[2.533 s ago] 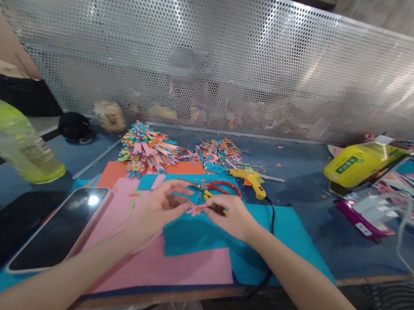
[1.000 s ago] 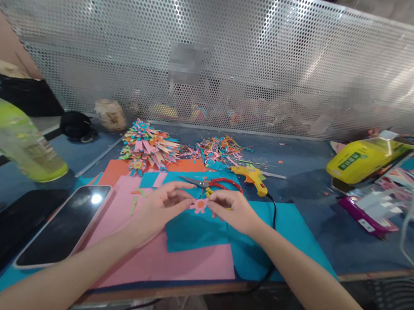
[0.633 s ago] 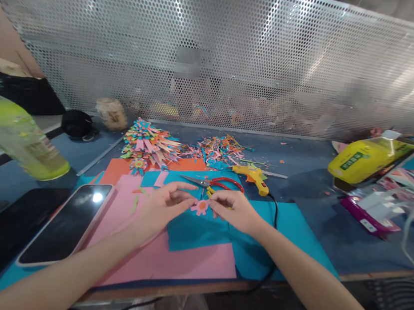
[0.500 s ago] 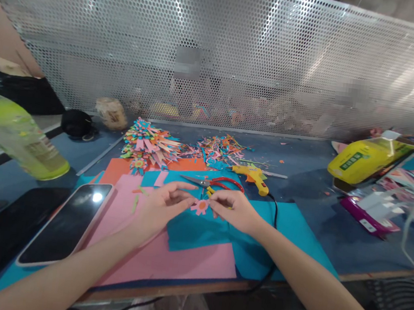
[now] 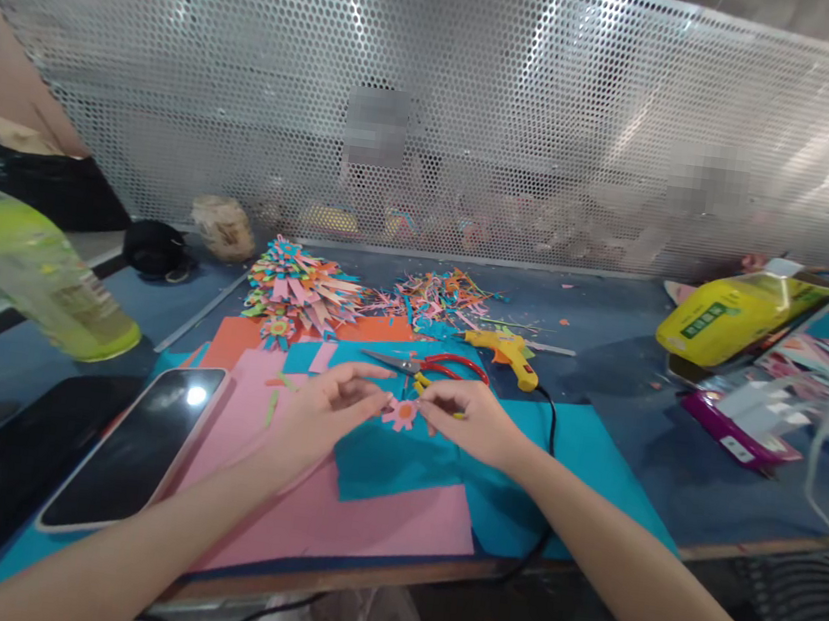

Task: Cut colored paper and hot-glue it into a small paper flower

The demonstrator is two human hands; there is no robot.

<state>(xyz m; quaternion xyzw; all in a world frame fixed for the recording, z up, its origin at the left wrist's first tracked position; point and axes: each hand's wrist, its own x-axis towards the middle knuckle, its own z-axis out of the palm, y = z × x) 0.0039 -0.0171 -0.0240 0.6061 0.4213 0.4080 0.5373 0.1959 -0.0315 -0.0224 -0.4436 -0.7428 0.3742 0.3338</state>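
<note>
The small paper flower (image 5: 403,413) probably weighs almost nothing and would crease or tear under a hard squeeze, so its outer petals seem the best place to hold. The left hand (image 5: 337,407) and right hand (image 5: 467,421) pinch its opposite edges, keeping it between them over a blue sheet (image 5: 394,474). It is pink, with blunt petals (rather gear-like) and an orange centre.

At mid-frame, the paper flower (image 5: 404,412) sits between the left grip (image 5: 327,411) and the right grip (image 5: 467,422), above paper sheets (image 5: 395,469) on the surface (image 5: 607,344). Behind lie scissors (image 5: 412,366), with a glue gun (image 5: 507,350) to their right. Farther back, scraps (image 5: 446,299) lie right of a paper cluster (image 5: 303,292). A phone (image 5: 137,448) lies lower left, a bottle (image 5: 41,275) at the left edge.
</note>
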